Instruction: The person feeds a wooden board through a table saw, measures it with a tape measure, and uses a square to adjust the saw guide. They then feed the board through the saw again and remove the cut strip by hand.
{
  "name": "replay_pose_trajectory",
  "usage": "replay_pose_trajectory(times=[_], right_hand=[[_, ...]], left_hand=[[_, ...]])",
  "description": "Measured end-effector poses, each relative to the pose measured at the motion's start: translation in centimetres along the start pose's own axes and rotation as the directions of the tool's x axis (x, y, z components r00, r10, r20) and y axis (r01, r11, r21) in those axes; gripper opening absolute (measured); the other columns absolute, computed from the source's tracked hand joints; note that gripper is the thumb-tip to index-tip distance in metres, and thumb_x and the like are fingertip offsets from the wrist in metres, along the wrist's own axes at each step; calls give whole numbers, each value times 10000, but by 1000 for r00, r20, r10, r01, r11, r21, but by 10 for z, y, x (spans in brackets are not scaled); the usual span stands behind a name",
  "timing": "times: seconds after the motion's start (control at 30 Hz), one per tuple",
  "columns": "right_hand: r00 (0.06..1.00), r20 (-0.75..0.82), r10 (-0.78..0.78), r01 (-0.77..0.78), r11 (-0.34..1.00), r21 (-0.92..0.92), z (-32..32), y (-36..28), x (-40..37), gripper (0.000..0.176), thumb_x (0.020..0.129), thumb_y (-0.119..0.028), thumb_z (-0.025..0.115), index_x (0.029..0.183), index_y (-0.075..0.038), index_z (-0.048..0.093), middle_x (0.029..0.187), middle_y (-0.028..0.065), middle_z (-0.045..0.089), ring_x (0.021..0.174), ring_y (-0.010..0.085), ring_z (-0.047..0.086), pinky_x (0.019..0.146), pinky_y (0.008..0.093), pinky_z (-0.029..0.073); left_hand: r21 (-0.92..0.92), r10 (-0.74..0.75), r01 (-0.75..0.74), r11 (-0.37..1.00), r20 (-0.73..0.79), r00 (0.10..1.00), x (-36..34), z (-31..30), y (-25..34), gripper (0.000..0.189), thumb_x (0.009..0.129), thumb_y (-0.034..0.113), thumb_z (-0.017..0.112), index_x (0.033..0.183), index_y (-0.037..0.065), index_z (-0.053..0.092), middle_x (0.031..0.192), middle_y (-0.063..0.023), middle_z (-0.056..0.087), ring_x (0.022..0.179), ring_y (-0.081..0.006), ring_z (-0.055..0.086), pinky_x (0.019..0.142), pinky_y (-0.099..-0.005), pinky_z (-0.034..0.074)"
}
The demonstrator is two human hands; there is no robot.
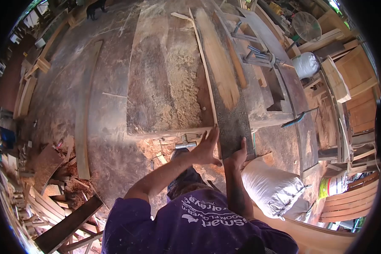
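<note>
A long, dark wooden plank (230,122) with a pale bared streak along its face runs away from me beside the sawdust-covered worktop. My right hand (237,158) is closed round the plank's near end, its thumb up along the right edge and its other fingers hidden. At the plank's left edge, my left hand (207,147) has its fingers stretched and its thumb apart, touching the wood near the worktop's corner. A thin pale strip (205,63) runs along that side of the plank.
The worktop (150,84) carries heaped sawdust. Clamps (258,55) rest on a frame at right. A full white sack (269,188) stands by my right side. Scrap wood (67,207) lies lower left, and a long board (86,114) is on the floor. A dark animal (95,8) is far back.
</note>
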State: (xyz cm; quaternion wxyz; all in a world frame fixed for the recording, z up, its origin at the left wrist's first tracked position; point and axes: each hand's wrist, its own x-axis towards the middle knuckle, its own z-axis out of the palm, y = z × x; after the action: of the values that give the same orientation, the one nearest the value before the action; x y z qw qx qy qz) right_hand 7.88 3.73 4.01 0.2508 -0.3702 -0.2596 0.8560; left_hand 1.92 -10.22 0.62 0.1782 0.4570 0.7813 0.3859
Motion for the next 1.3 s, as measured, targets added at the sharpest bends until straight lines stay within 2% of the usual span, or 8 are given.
replay_pose_trajectory(times=[0.1,0.23,0.33,0.6,0.73,0.97,1.17,1.3], right_hand=[[999,-53,-2,-2,998,-63,-8,3,9,453,972,-331,506,1256,19,552,1189,152,623,1041,306,627,923,426,505],[998,52,-20,19,1000,20,-8,9,22,463,961,-337,528,1244,27,568,1174,157,631,994,308,645,892,425,523],[993,-117,-5,-11,991,-131,2,7,27,472,981,-365,482,1281,-6,549,1247,165,608,1107,306,604,979,430,468],[994,-112,-8,-7,991,-135,19,9,39,489,969,-382,496,1282,-11,551,1242,153,612,1081,307,614,975,433,464],[990,-141,-1,-7,998,-56,24,12,42,513,909,-331,629,1218,74,573,1170,183,635,985,330,650,871,453,521],[983,-160,-93,83,994,-68,35,19,58,517,893,-304,650,1206,98,566,1180,191,623,1008,331,635,890,452,508],[991,-105,-79,75,996,-44,35,25,81,497,910,-286,626,1209,105,559,1195,191,615,1022,334,627,905,451,503],[999,-5,-49,48,992,-117,45,26,86,524,963,-389,482,1304,8,512,1281,168,579,1132,331,584,1012,437,431]], left_hand=[[206,-27,59,977,-155,987,2,25,14,1316,706,535,760,1452,-132,-96,1512,-397,14,1453,-474,-11,1154,-598,14],[213,-14,62,975,-218,976,10,25,9,1184,756,395,727,1436,-162,-66,1507,-401,30,1450,-485,-2,1141,-622,-15],[257,-14,68,964,-205,979,16,28,3,1220,771,457,728,1452,-130,-99,1519,-387,7,1461,-455,-15,1155,-590,-37],[289,-23,101,952,-261,965,34,22,-9,1034,807,250,609,1440,-151,-103,1498,-411,42,1439,-509,16,1151,-612,-32],[211,-28,84,974,-256,966,38,7,-5,1048,802,244,624,1439,-150,-109,1497,-411,46,1443,-498,16,1160,-603,-24],[196,-11,70,978,-286,958,47,-4,-13,1057,771,198,659,1437,-155,-83,1482,-413,105,1444,-485,51,1181,-572,28],[179,-2,62,982,-320,947,57,-9,-26,1068,759,192,674,1436,-153,-76,1487,-406,93,1443,-488,38,1181,-568,48],[188,-10,67,980,-287,958,65,-15,-33,1076,787,229,669,1440,-146,-99,1505,-391,55,1448,-478,16,1182,-565,46]])
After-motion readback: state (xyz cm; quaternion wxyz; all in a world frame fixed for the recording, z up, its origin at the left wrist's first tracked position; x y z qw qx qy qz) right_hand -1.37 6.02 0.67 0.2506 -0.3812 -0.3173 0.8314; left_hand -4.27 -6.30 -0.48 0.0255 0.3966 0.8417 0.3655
